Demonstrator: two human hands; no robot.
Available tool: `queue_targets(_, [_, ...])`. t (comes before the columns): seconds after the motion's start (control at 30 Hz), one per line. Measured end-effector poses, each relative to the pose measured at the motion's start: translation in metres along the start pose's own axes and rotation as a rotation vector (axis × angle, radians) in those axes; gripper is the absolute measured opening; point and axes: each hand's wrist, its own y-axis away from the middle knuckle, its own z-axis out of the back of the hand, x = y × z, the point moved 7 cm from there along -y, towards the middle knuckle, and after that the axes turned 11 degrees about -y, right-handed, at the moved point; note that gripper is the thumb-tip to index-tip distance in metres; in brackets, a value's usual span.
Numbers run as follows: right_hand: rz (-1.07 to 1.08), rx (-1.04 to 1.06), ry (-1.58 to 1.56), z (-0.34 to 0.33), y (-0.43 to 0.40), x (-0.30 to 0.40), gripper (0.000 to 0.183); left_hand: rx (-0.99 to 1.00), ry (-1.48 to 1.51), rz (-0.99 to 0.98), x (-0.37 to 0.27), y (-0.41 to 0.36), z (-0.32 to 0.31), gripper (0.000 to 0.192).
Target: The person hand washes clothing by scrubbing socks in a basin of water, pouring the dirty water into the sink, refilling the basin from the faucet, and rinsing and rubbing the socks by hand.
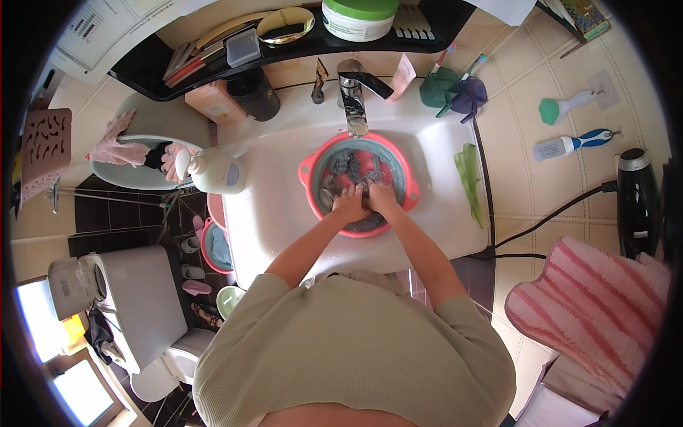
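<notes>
A round basin (411, 198) with a coral-pink rim and handles stands in the white washbasin (267, 213), below the faucet. In it lies a wet, bunched grey cloth (346, 163) in water, with patches of the pink bottom showing. My left hand (350, 204) presses down on the cloth, fingers bent over it. Close beside it, almost touching, my right hand (382, 197) grips the same cloth near the middle of the basin. The fingertips of both hands are partly hidden by cloth and water.
The chrome faucet (354, 101) reaches over the basin's far rim. A white pump bottle (221, 171) stands at the left edge, and green aloe-like leaf pieces (469, 184) lie at the right. Two toothbrush cups (440, 88) hang behind. A black shelf (299, 50) crosses above.
</notes>
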Motion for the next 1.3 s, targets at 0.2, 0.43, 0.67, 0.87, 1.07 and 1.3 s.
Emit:
queue_targets(0.2, [-0.042, 0.031, -0.393, 0.019, -0.002, 0.016, 0.038, -0.07, 0.245, 0.124, 0.032, -0.017, -0.006, 0.064])
queue_targets(0.43, [0.371, -0.224, -0.649, 0.055, 0.008, 0.024, 0.031, -0.198, 0.698, 0.099, 0.055, -0.009, 0.025, 0.021])
queue_targets(0.67, [0.301, -0.265, -0.395, 0.038, 0.017, 0.021, 0.052, -0.285, -0.021, 0.115, 0.033, 0.032, 0.037, 0.074])
queue_targets(0.87, [0.176, 0.009, 0.021, 0.015, 0.021, 0.055, 0.062, -0.188, -0.413, 0.203, 0.036, 0.022, 0.025, 0.088])
queue_targets(1.07, [0.161, -0.044, 0.026, -0.024, -0.011, 0.037, 0.039, -0.086, -0.529, 0.167, 0.03, 0.0, 0.001, 0.058])
queue_targets(1.3, [0.014, -0.048, -0.177, -0.01, -0.01, 0.035, 0.021, -0.063, -0.003, 0.156, 0.046, -0.014, -0.014, 0.021])
